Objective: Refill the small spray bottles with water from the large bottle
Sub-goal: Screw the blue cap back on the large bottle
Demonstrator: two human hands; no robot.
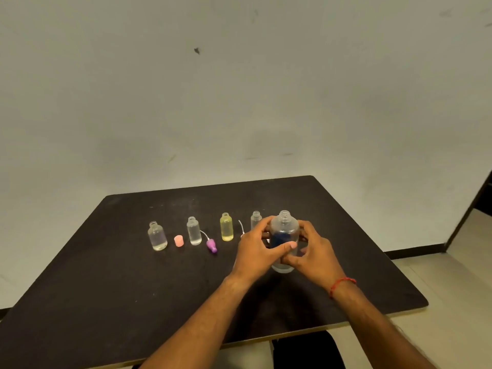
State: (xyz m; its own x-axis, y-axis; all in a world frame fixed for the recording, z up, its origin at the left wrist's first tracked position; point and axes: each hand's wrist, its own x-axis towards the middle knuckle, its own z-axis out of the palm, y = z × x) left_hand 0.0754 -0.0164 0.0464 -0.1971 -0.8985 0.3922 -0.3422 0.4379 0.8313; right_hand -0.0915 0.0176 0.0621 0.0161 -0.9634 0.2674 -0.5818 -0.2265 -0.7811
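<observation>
The large clear bottle stands upright and uncapped, right of the table's centre. My left hand grips it from the left, thumb across its front. My right hand grips it from the right. A dark blue shape shows through the bottle. Several small open bottles stand in a row: a clear one at the left, a second clear one, a yellow one, and another clear one partly hidden behind my left hand.
On the black table a pink cap lies between the two left bottles. A purple spray head with its white tube lies beside the second bottle. Another white tube shows right of the yellow bottle. A pale wall stands behind.
</observation>
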